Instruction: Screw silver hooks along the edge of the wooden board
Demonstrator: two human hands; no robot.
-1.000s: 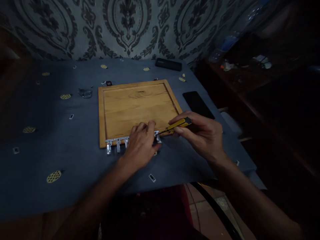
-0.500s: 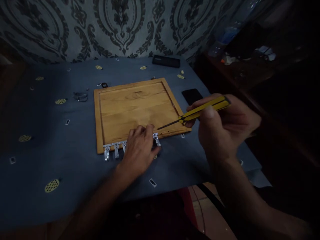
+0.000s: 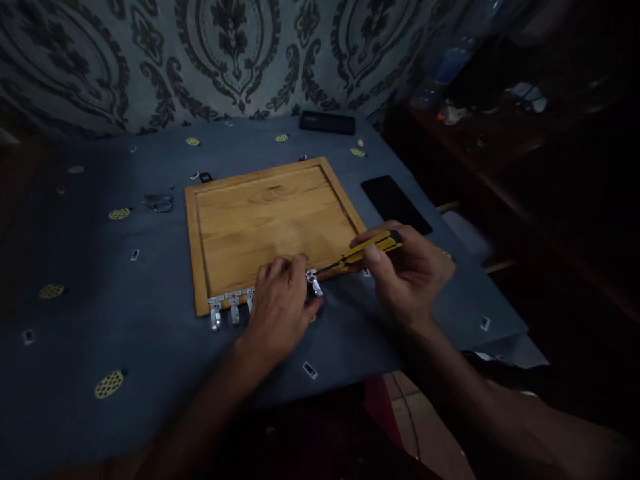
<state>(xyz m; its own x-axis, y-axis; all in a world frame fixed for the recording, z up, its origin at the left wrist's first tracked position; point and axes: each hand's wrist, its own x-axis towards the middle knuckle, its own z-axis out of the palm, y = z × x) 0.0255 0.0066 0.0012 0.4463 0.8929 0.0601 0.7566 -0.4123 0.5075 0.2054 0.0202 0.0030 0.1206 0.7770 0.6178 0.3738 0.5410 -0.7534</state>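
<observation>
A framed wooden board [image 3: 270,213] lies on the cloth-covered table, with several silver metal hooks [image 3: 235,307] along its near edge. My left hand [image 3: 277,300] is bent over that edge and covers part of the row. Its index finger and thumb are closed about the rightmost metal hook [image 3: 315,283], steadying it against the wood. In my right hand [image 3: 407,273] is a screwdriver [image 3: 373,248] with a yellow and black handle, gripped between thumb and fingers. The screwdriver's dark shaft points down-left, its tip at the plate of that hook; exact contact is too small to tell.
A black phone [image 3: 395,202] lies right of the board, and a black case [image 3: 327,123] sits at the back. Clear-looking small items [image 3: 159,202] lie to the left. On a dark side table [image 3: 480,157] at right stands a plastic bottle [image 3: 445,70].
My right hand has moved down and left, bringing the screwdriver tip from above the board to the rightmost hook. My left hand stays at the hook. The view has shifted slightly.
</observation>
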